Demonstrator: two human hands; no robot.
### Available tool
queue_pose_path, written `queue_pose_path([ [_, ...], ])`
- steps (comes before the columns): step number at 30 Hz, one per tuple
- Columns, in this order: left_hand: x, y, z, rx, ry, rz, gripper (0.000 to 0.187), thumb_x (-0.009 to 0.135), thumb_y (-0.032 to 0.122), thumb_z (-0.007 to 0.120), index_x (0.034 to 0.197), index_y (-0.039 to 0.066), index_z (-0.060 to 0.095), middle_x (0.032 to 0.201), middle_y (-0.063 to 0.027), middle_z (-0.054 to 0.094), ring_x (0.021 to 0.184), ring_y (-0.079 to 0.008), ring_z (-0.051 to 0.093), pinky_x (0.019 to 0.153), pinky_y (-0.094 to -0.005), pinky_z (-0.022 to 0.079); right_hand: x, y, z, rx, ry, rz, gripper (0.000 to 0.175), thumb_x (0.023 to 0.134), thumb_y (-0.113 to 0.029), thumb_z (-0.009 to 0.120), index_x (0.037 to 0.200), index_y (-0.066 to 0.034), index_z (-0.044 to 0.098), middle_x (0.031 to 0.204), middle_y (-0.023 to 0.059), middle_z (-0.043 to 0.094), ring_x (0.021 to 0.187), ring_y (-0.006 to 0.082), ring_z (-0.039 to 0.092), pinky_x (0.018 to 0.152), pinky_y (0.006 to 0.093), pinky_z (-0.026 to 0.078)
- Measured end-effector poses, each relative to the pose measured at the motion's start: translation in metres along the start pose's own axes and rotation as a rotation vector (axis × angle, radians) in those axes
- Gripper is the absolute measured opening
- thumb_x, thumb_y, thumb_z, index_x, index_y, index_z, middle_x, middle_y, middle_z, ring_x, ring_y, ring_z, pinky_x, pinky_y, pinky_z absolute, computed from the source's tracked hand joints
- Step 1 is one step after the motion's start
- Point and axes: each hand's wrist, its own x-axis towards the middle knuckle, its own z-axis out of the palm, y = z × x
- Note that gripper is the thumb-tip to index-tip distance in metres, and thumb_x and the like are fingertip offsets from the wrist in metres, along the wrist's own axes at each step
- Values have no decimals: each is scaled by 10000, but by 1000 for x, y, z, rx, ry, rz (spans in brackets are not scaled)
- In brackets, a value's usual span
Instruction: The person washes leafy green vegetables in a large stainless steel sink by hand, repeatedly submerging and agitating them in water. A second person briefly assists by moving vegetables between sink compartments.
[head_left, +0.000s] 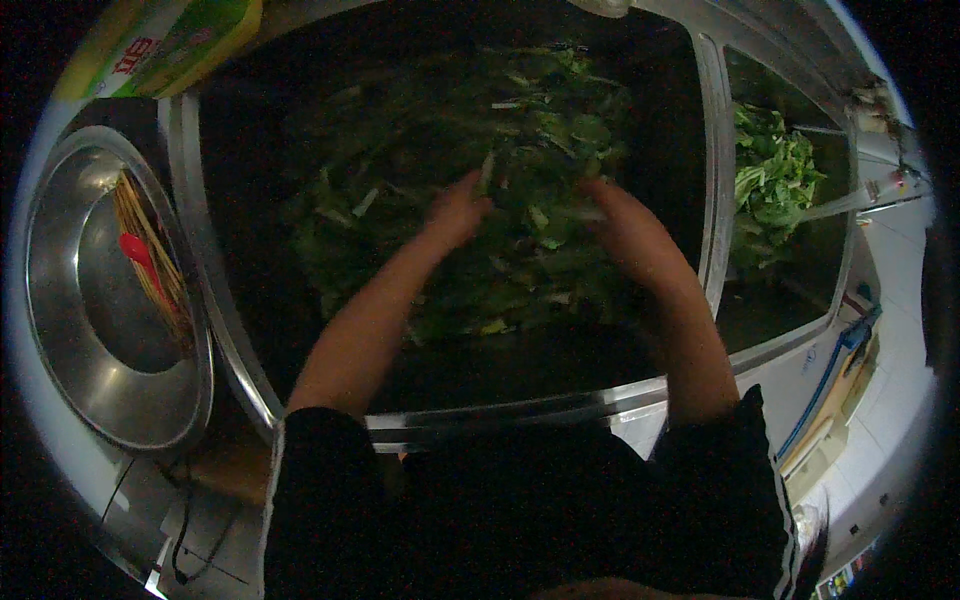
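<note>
Both of my arms reach down into a dark sink basin with a metal rim (517, 409). Loose cut leafy greens (551, 232) with pale stem pieces spread across its middle, seemingly in water. My left hand (459, 208) is among the greens left of centre, with a pale stem just beyond its fingers. Farther right, my right hand (615, 214) touches the greens, its fingertips partly lost among the leaves. Motion blur and dim light hide whether either hand grips any leaves.
At left stands a steel bowl (56, 300) holding wooden chopsticks (142, 217) and a red spoon (136, 249). A yellow-green package (195, 45) sits at upper left. In the right-hand sink, water from a tap (892, 182) runs onto more greens (772, 169). A blue hose (814, 397) hangs lower right.
</note>
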Motion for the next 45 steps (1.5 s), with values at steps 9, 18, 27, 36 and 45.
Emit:
queue_pose_path([
  [9,-74,27,-6,-478,-111,501,365,853,283,478,1168,100,489,1266,-136,417,1199,-272,360,976,-380,311,-7,-48,15,637,-357,136,173,820,-231,549,876,-76,499,671,46,544,581,151,534,518,279,416],
  [18,-47,22,-32,-783,-390,-33,403,850,386,499,1146,113,507,643,12,476,506,-91,373,458,-229,326,107,24,30,859,280,331,367,836,-359,518,986,-24,516,752,111,602,689,207,587,647,328,463],
  [27,24,17,-26,386,654,506,256,817,194,488,1053,108,538,914,-118,596,772,-266,591,597,-374,478,111,42,96,303,155,410,531,751,-338,620,1136,-24,433,1118,171,518,939,310,536,768,387,433],
  [36,24,-26,-79,-12,200,-24,497,740,440,563,1032,38,559,999,-186,579,899,-320,560,757,-402,440,77,19,28,1402,36,195,225,743,-126,581,951,-53,535,933,92,569,875,227,567,720,371,481],
  [45,-23,-31,-96,-7,553,-40,505,717,438,627,971,2,594,857,-162,622,810,-304,589,737,-349,438,76,16,11,678,616,431,399,767,-193,597,1138,-86,498,1111,132,538,989,285,530,815,381,431],
])
